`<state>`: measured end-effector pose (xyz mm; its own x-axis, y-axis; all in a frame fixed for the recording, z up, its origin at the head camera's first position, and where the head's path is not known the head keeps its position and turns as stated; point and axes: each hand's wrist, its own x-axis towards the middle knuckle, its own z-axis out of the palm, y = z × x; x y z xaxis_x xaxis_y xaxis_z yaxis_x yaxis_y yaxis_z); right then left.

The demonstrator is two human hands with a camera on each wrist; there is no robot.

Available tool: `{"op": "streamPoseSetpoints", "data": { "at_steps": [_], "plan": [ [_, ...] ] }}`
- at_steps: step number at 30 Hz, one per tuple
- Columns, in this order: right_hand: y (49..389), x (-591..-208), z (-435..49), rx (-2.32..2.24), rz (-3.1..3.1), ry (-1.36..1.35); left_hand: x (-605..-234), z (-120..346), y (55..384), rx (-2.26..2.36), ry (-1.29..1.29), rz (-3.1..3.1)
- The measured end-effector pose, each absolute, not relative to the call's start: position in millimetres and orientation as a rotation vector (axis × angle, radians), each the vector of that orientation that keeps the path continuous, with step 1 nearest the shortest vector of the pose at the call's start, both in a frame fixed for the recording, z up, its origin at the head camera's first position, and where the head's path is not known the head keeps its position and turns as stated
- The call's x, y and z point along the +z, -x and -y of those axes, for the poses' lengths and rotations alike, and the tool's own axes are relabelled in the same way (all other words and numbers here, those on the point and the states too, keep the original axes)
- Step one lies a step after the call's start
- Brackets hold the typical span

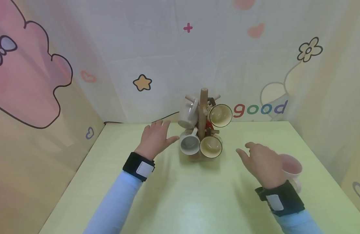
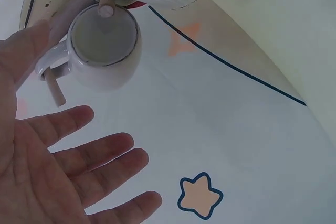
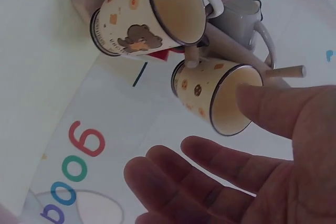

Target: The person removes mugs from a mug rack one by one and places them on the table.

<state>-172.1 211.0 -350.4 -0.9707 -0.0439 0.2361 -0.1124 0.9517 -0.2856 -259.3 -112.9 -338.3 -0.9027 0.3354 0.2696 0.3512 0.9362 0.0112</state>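
Observation:
A wooden mug tree (image 1: 204, 110) stands at the back of the table with several mugs hung on its pegs. On its left side are a white mug (image 1: 188, 113) above and another white mug (image 1: 190, 145) below. Cream mugs hang on the right, one upper (image 1: 220, 115) and one lower (image 1: 211, 147), with dark rims and bear prints. My left hand (image 1: 155, 138) hovers left of the tree, fingers spread, touching nothing. My right hand (image 1: 264, 164) is held in the air to the right, fingers loosely bent and empty. It partly hides a pink mug (image 1: 291, 165) on the table.
The pale green table (image 1: 191, 201) meets a printed cloth backdrop (image 1: 156, 48) at the rear. Cloth walls also rise along the left (image 1: 51, 156) and right (image 1: 337, 123) sides.

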Motion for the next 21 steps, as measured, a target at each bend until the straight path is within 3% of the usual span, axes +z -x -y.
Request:
{"op": "streamPoseSetpoints", "data": {
  "at_steps": [21],
  "plan": [
    [219.6,-300.8,-160.8,0.353,2.880,-0.181,-293.3,84.5,305.6,-0.084,0.533,2.828]
  ]
}}
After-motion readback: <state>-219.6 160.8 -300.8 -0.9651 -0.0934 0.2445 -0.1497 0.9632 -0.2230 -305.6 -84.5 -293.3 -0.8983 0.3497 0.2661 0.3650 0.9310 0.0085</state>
